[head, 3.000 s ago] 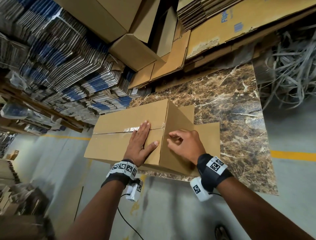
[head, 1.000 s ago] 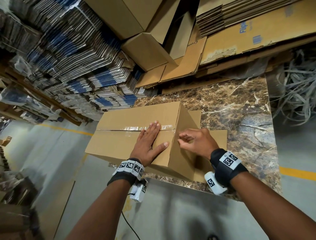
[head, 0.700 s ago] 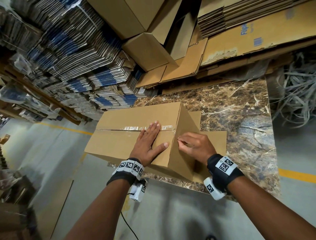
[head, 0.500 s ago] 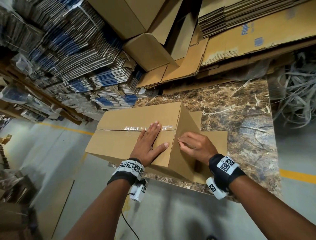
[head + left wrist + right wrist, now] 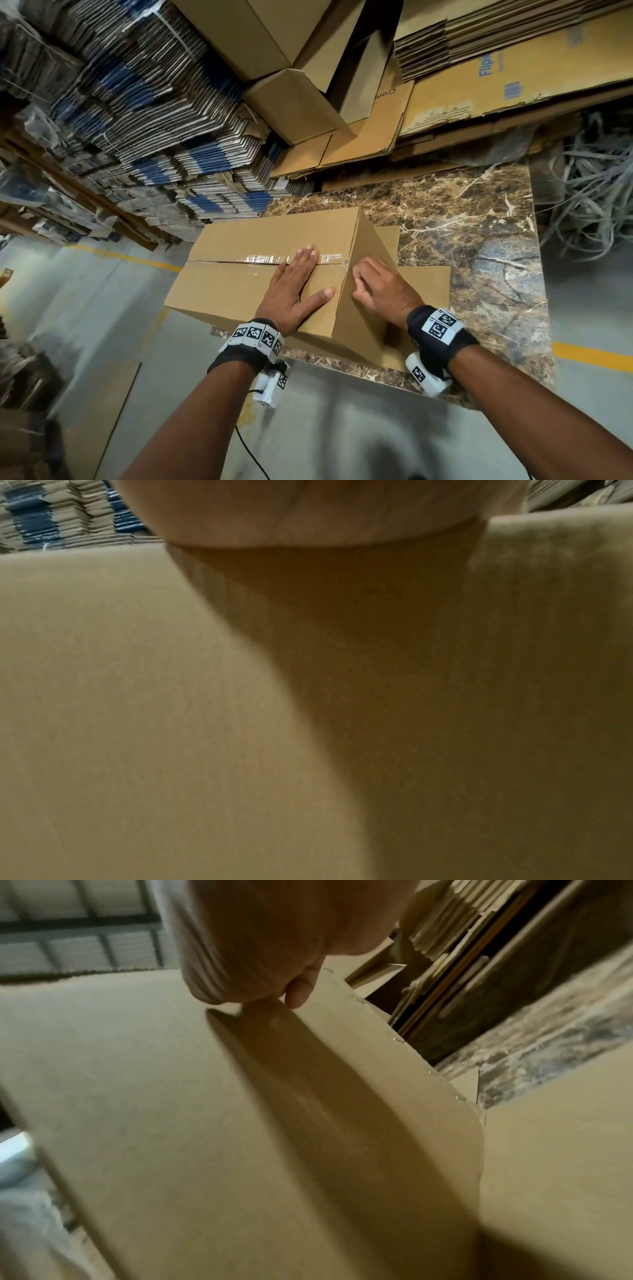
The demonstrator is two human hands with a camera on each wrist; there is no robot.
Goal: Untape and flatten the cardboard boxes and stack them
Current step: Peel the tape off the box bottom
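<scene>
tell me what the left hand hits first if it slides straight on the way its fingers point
The left hand lies flat on the box, fingertips already on the tape. Beyond that only bare cardboard to the far edge, then probably the cardboard stacks.

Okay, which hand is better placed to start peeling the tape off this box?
Right. The right hand has fingers curled at the tape end on the box corner; the left hand lies flat, steadying it.
</scene>
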